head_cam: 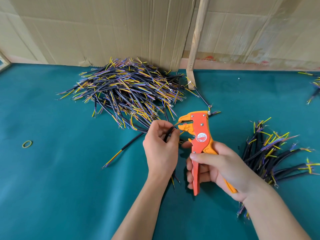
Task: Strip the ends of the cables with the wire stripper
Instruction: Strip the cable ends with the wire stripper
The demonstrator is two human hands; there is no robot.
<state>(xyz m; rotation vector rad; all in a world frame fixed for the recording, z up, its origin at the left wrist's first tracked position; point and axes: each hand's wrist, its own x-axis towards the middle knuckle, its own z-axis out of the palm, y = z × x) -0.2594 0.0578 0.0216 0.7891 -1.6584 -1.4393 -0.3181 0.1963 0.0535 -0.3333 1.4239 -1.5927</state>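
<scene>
1. Left hand (160, 146): fingers curled, pinching a black cable (168, 135), its coloured wire ends fed into the head of the stripper.
2. Right hand (220, 168): wrapped round both handles of the orange wire stripper (197, 134), held upright above the green table (52, 179).
3. Large cable pile (128, 90) behind; smaller pile (270, 153) to the right.

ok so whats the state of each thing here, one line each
wire stripper: upright in the right hand, jaws parted around a wire end
held cable: bent, pinched in the left hand, tip at the jaws
big cable pile: heaped loose on the table
right pile: lying loose
rubber band: flat on the cloth
</scene>
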